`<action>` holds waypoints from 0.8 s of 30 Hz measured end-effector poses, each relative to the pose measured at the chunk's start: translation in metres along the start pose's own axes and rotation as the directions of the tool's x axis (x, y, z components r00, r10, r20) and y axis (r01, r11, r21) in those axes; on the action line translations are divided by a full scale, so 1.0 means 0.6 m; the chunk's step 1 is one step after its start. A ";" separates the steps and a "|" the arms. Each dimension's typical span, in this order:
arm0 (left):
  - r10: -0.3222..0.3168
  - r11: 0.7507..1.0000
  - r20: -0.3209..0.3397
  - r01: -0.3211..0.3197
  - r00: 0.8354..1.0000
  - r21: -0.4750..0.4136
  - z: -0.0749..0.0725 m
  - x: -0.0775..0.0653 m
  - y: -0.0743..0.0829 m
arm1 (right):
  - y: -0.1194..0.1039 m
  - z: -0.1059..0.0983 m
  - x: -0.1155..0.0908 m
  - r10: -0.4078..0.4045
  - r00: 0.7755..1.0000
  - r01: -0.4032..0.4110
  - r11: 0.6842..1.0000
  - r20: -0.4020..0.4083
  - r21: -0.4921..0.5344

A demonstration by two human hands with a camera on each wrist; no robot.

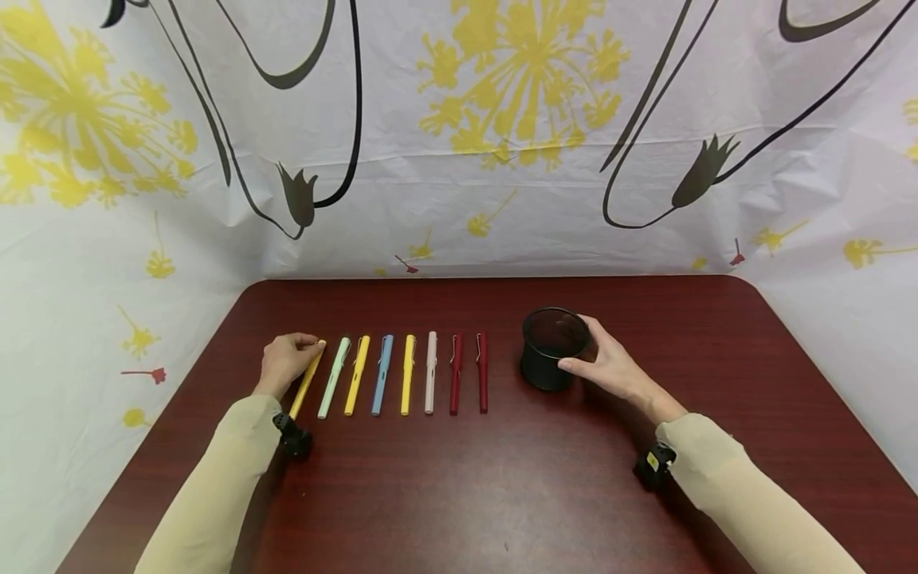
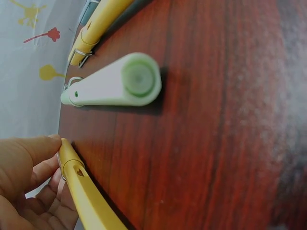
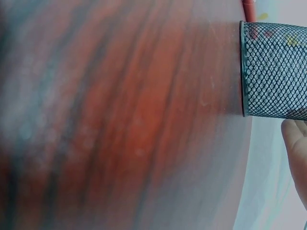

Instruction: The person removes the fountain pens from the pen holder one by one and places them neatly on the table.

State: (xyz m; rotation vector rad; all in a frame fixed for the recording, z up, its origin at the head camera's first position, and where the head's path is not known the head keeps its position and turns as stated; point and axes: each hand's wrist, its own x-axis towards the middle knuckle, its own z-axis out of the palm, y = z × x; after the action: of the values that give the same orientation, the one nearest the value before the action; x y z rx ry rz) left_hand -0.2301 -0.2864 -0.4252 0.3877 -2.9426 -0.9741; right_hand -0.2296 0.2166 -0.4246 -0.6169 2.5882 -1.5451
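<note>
Far left in the row, a yellow pen [image 1: 307, 385] has its capped end between the thumb and fingers of my left hand [image 1: 284, 360]. In the left wrist view, the thumb tip meets the top of that pen [image 2: 88, 199], with other fingers behind the clip. A mint green pen [image 1: 334, 378] lies just right of it. My right hand [image 1: 611, 367] grips a black mesh pen holder [image 1: 543, 368] from its right side, thumb in front and fingers round the back. In the right wrist view, the holder's mesh wall [image 3: 276, 72] shows beside the thumb [image 3: 295, 143].
Further along the row lie another yellow pen [image 1: 356, 376], a blue pen [image 1: 383, 375], a yellow pen [image 1: 408, 376], a pale pink pen [image 1: 431, 373] and two dark red pens [image 1: 455, 375]. A patterned cloth [image 1: 459, 183] hangs behind the dark wooden table [image 1: 459, 494].
</note>
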 end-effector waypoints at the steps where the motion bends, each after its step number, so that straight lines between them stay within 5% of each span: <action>1: -0.004 1.000 -0.002 0.004 1.000 0.000 0.001 0.000 0.000 | 0.000 0.000 0.000 0.002 1.000 -0.002 1.000 0.000 -0.003; 24: -0.019 1.000 -0.037 0.020 0.999 0.024 0.002 0.002 -0.001 | 0.008 0.000 -0.002 0.005 1.000 -0.005 0.999 -0.008 -0.036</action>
State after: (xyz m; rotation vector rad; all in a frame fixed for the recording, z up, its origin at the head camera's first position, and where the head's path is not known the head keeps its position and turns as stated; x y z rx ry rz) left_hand -0.2310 -0.2866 -0.4265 0.4310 -2.9254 -0.9240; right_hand -0.2301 0.2190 -0.4290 -0.6086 2.6265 -1.5056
